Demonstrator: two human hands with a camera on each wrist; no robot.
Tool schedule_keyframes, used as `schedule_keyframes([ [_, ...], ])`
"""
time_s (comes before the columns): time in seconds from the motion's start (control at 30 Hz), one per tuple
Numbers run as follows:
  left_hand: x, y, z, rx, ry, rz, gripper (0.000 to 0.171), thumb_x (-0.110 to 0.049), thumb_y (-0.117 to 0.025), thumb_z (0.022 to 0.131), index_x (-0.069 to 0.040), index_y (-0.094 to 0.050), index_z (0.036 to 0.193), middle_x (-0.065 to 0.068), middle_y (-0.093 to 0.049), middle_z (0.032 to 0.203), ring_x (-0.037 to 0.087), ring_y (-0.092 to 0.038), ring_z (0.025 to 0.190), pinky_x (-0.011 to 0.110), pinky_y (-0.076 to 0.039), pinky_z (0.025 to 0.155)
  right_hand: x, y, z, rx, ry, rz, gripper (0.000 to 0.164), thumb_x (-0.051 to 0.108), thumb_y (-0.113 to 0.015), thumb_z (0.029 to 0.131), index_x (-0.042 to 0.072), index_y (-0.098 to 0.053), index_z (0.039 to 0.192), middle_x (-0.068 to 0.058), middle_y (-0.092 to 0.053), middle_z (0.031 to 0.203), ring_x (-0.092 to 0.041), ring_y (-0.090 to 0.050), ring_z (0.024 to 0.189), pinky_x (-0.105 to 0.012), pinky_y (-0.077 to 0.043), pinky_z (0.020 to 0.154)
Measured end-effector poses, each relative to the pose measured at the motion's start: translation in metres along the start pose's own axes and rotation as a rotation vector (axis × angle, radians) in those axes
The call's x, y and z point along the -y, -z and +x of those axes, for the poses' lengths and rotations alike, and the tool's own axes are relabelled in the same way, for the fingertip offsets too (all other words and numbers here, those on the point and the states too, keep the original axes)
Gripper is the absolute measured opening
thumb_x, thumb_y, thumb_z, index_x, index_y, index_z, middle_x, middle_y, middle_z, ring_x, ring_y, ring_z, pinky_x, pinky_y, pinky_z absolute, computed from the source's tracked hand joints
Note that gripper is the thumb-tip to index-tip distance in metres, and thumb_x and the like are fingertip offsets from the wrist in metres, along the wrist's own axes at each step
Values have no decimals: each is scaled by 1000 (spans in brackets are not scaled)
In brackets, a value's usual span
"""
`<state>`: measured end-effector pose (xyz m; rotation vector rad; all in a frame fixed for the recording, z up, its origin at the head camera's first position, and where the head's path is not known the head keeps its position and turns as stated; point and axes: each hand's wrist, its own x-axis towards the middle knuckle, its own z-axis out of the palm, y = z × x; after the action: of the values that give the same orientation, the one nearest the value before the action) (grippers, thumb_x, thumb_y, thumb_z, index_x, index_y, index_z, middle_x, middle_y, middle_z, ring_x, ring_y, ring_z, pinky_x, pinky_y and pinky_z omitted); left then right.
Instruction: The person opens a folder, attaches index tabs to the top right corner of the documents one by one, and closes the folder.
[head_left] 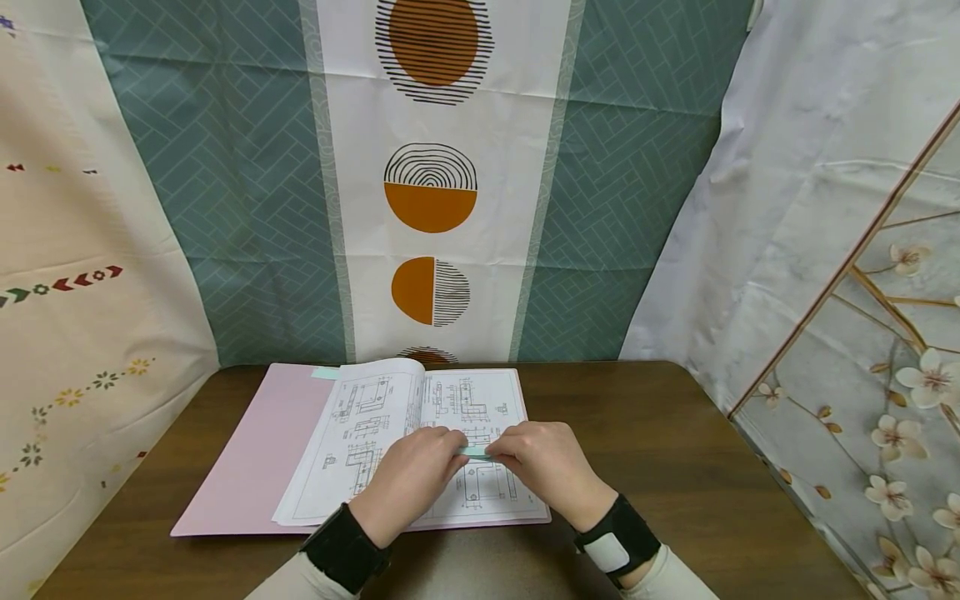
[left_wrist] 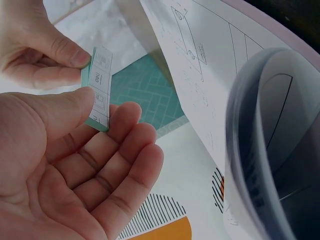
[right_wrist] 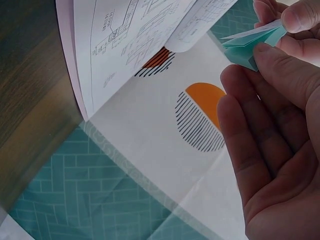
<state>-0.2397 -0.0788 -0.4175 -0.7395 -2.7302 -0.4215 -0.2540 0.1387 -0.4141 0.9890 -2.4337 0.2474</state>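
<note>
Between both hands, above the right page of an open booklet (head_left: 483,385) of technical drawings, is a small teal paper strip (head_left: 474,452). One face of the strip (left_wrist: 101,75) is white with printed marks, and in the right wrist view the teal paper (right_wrist: 245,50) shows several layers. My left hand (head_left: 416,467) pinches one end between thumb and forefinger, the other fingers loosely bent. My right hand (head_left: 551,467) pinches the opposite end the same way. The head view hides both hands' fingertips partly.
The booklet's pink cover (head_left: 240,475) lies spread to the left on the brown table (head_left: 637,442). A pale teal tab (head_left: 326,373) sticks out at the top of the pages. Patterned cloths hang behind the table, including a teal and white one (head_left: 262,183).
</note>
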Motion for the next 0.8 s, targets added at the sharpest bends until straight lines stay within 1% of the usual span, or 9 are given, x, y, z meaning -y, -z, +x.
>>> schedule_keyframes([
  [0.33, 0, 0, -1, -12, -18, 7, 18, -32, -71, 91, -19, -71, 102, -9, -64, 84, 8, -55, 74, 27, -47, 67, 0, 0, 1, 9, -5, 4, 17, 25, -85, 76, 26, -81, 93, 16, -72, 85, 1, -65, 74, -17, -48, 66],
  [0.57, 0, -1, -2, -10, -19, 3, 18, -32, -72, 90, -19, -71, 102, -9, -64, 84, 8, -55, 74, 27, -47, 66, 0, 1, 1, 12, -8, 3, 16, 26, -85, 76, 27, -81, 92, 17, -71, 84, 3, -63, 72, -16, -47, 64],
  [0.8, 1, -1, -1, -10, -29, 6, 21, -32, -75, 87, -19, -71, 102, -9, -64, 84, 8, -54, 73, 26, -46, 66, -1, 3, 1, 4, -24, 44, 16, 23, -84, 77, 27, -80, 92, 17, -72, 88, 2, -65, 78, -19, -49, 68],
])
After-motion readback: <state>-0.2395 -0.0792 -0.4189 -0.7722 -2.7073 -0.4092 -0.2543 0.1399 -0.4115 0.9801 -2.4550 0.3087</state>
